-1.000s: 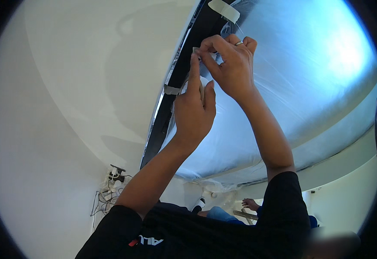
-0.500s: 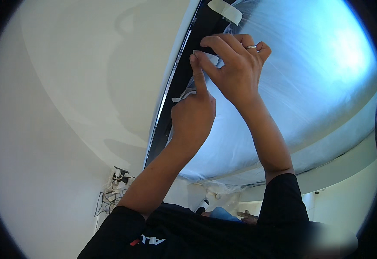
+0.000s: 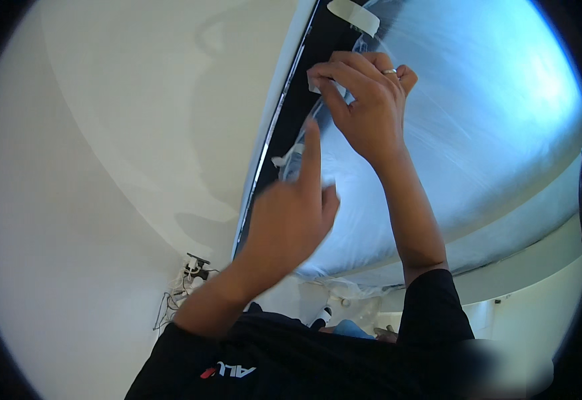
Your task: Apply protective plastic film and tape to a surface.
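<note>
My right hand (image 3: 367,107), wearing a ring, is closed with thumb and index finger on a small pale piece of tape (image 3: 314,85) against the black strip (image 3: 291,110) beside the plastic-covered panel (image 3: 477,133). Lower left, my left hand (image 3: 291,210) is blurred, its index finger raised and thumb apart, with the other fingers curled. Another pale tape strip (image 3: 352,15) lies across the top of the black band, and a torn white bit (image 3: 279,162) sticks to it above my left hand.
A pale curved surface (image 3: 111,120) fills the left. Tangled cables and plugs (image 3: 184,277) are at the lower left. Part of another person, with blue clothing (image 3: 349,330) and a shoe (image 3: 324,319), shows below the panel.
My left hand has dropped down and away from the tape piece. My right hand has shifted slightly, with its fingertips still at the black strip. The other person's hand is less visible.
</note>
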Action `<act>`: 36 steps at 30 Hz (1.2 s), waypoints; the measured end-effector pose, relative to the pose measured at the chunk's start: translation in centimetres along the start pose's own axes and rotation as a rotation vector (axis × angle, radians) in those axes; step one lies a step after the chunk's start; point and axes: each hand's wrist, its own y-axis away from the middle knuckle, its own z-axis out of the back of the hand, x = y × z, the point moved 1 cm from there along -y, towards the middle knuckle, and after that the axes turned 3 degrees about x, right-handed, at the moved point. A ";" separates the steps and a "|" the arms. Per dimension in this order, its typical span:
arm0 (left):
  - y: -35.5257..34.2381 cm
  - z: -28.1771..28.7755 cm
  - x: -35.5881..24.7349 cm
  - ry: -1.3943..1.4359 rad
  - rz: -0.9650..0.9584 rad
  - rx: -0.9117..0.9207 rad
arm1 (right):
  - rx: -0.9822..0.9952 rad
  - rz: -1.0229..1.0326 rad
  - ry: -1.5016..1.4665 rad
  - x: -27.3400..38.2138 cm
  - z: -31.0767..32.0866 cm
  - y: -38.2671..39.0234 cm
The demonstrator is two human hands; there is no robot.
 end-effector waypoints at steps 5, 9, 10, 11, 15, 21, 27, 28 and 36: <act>8.0 -1.4 4.0 0.241 0.122 0.275 | -0.051 0.002 0.023 1.1 -0.6 -0.4; 10.8 -1.6 6.9 0.319 0.228 0.386 | -0.010 -0.110 0.094 1.9 -0.6 -0.4; 11.1 -1.6 7.1 0.314 0.233 0.399 | -0.006 -0.124 0.093 2.1 -0.7 -0.5; 11.4 -1.6 7.2 0.338 0.265 0.435 | -0.003 -0.127 0.097 2.2 -0.9 -0.7; 12.7 -1.8 6.6 0.628 0.460 0.442 | -0.298 0.024 0.113 2.1 -0.6 0.3; 15.6 -2.7 8.6 0.784 0.411 0.321 | 0.269 -0.467 -0.805 7.1 2.7 14.8; 16.5 -3.5 9.2 0.484 0.309 0.484 | 0.691 -0.837 -1.177 15.7 2.2 23.8; 16.6 -3.7 9.4 0.393 0.308 0.500 | 0.668 -0.864 -1.186 16.5 2.2 24.5; 16.9 -4.6 10.2 0.438 0.338 0.697 | 0.641 -0.993 -1.231 16.4 1.6 28.6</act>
